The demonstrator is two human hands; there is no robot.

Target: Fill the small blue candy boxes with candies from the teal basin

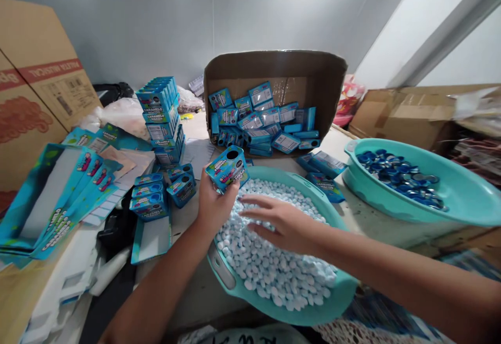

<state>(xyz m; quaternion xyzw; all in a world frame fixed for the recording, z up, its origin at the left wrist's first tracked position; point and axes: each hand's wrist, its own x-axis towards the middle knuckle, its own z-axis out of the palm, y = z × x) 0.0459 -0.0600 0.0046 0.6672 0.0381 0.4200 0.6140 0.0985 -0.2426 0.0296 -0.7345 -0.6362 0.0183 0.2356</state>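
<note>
A small blue candy box (227, 169) with a dark round hole in its top is gripped by my left hand (217, 198), over the left rim of a turquoise tub (332, 310). Small pale blue candies (282, 276) fill that tub. My right hand (279, 221) hovers over the candies with its fingers apart and nothing visible in them. To the left, several similar boxes (148, 198) with round holes stand in and beside an open blue tray (152, 239).
Behind the tub, a cardboard box (276, 62) lies on its side, holding many blue boxes. A second turquoise tub (391, 213) with blue-and-silver round pieces stands right. Stacked blue boxes (162, 119) and flat printed cartons (74, 198) are left.
</note>
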